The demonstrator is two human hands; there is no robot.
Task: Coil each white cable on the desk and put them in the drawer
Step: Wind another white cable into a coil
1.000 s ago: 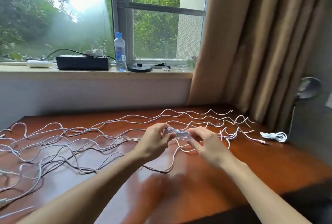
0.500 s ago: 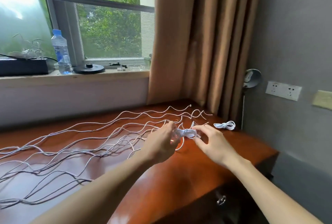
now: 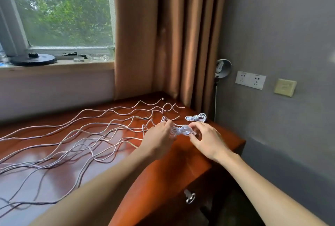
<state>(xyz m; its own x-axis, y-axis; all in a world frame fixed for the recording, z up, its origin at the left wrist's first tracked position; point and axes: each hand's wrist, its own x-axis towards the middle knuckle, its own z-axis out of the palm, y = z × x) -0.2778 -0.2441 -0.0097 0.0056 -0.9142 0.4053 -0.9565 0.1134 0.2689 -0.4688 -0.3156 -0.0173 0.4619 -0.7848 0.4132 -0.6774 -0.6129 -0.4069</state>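
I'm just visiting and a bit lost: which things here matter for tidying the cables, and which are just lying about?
For the job: held coil, gripped by left hand and right hand; finished coil on the desk; loose cables; drawer.

Just lying about: black disc on the sill; curtain; wall sockets; lamp.

The desk [image 3: 199, 146] is glossy reddish-brown wood with pale reflections; the loose cables [image 3: 90, 135] across it, the coil [image 3: 181, 130] near its right end and the second coil [image 3: 196, 117] at its far right corner are all plain white. Behind the desk, the curtain [image 3: 163, 35] is plain tan-brown, the sill [image 3: 72, 67] is pale wood carrying a black disc [image 3: 33, 59], and the foliage [image 3: 72, 17] is green. Right of the desk, the wall [image 3: 281, 26] is flat grey with a white socket [image 3: 250, 80], a beige plate [image 3: 285, 87] and a silver lamp [image 3: 223, 66]; the handle [image 3: 189, 196] below the desk top is silver.
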